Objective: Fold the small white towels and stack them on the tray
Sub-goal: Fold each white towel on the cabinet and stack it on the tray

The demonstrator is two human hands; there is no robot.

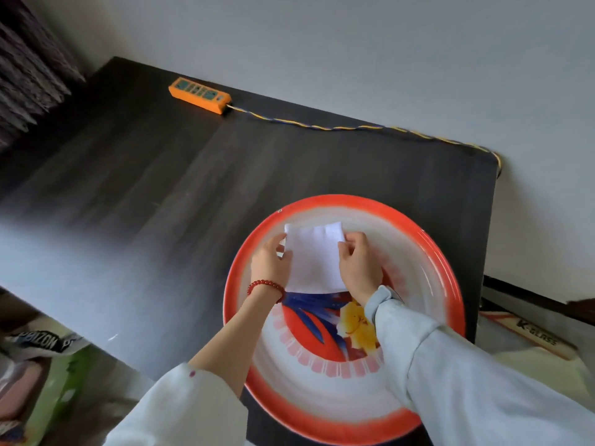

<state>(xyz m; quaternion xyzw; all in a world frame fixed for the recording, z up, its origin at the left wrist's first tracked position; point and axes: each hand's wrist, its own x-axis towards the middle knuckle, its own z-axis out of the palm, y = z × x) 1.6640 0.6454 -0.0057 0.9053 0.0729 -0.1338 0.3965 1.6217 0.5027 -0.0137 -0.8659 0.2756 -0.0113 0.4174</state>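
A folded small white towel (314, 255) lies inside the round tray (428, 252), which has a red rim and a painted flower in its middle. My left hand (269, 262) holds the towel's left edge with curled fingers; a red bead bracelet circles that wrist. On the towel's right edge, my right hand (357, 265) pinches the cloth between thumb and fingers. Whether more towels lie under this one is hidden.
The tray sits at the right end of a dark wooden table (145, 204) against a white wall. An orange power strip (199, 94) lies at the back, and its twisted cord (354, 127) runs along the far edge. Bags and clutter lie on the floor at both sides.
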